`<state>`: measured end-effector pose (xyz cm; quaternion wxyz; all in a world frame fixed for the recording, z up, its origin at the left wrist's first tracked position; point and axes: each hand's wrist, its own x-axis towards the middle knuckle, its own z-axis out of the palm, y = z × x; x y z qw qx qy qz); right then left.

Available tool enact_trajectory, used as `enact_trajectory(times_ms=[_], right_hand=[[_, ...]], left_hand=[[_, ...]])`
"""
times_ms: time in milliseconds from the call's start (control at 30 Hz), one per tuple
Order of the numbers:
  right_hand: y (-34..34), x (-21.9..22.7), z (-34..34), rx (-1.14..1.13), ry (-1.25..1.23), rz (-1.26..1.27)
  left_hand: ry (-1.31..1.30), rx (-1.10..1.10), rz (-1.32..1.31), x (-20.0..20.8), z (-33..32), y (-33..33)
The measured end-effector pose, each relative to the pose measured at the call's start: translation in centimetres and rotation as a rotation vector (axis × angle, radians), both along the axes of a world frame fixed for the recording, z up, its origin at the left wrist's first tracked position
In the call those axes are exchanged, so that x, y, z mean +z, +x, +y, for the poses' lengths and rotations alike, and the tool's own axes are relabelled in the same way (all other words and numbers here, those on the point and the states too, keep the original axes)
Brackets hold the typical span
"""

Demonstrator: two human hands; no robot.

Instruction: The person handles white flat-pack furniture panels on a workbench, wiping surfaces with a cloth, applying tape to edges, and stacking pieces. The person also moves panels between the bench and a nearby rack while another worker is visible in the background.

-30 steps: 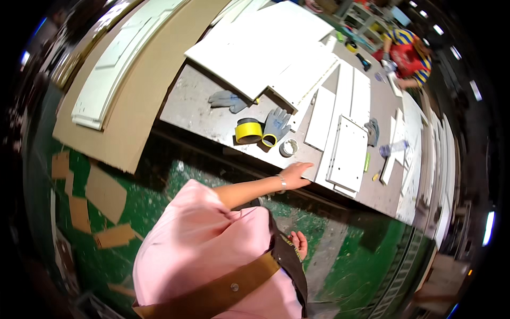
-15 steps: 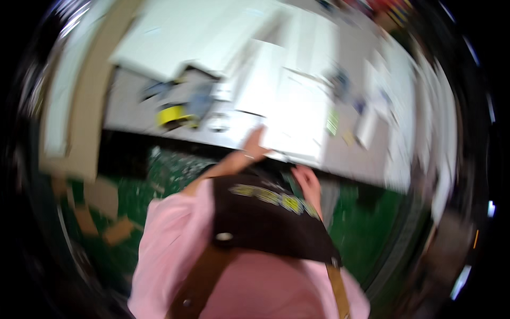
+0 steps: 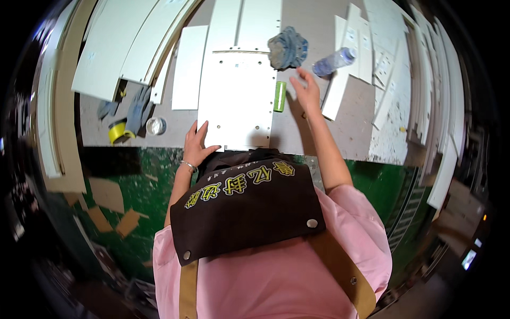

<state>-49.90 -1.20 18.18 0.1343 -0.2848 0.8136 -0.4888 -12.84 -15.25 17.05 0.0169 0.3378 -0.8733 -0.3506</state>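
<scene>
A white panel [image 3: 239, 95] with small round holes lies on the grey table in front of me, its near end at the table's front edge. My left hand [image 3: 196, 150] is open at the panel's near left corner, thumb and fingers spread along its edge. Over the table to the right of the panel reaches my right hand [image 3: 307, 93], open with fingers apart and nothing in it. Just left of it is a green cylinder [image 3: 280, 97] with a pale stripe, beside the panel's right edge. Beyond the fingertips lies a crumpled blue-grey cloth bundle [image 3: 288, 48].
A clear plastic bottle [image 3: 333, 61] lies on its side at the right, near narrow white strips [image 3: 360, 48]. On the left are large white boards [image 3: 114, 48], a blue-grey glove [image 3: 139, 109], a yellow tape roll [image 3: 117, 131] and a small white-rimmed round container [image 3: 155, 126].
My right hand has moved from the table's front edge, far and to the right, over the table. The left hand stays by the panel's near left corner. The view has turned and sharpened.
</scene>
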Motion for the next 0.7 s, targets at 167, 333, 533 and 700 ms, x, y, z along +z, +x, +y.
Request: enact_trajectory(times_ms=[167, 333, 533, 700], right_hand=[[-6.1, -4.5, -8.5, 0.021, 0.339, 0.414], [-10.3, -2.1, -12.2, 0.115, -0.179, -0.099], [-1.3, 3.8, -14.9, 0.679, -0.136, -0.021], [12.4, -0.1, -8.0, 1.057, -0.020, 0.469]], left_hand=[[0.066, 0.162, 0.061, 0.0, 1.6, -0.6], [0.076, 0.256, 0.111, -0.9, 3.0, 0.0], [0.121, 0.298, 0.190, -1.9, 3.1, 0.2], [0.085, 0.278, 0.174, -2.1, 2.7, 0.1]])
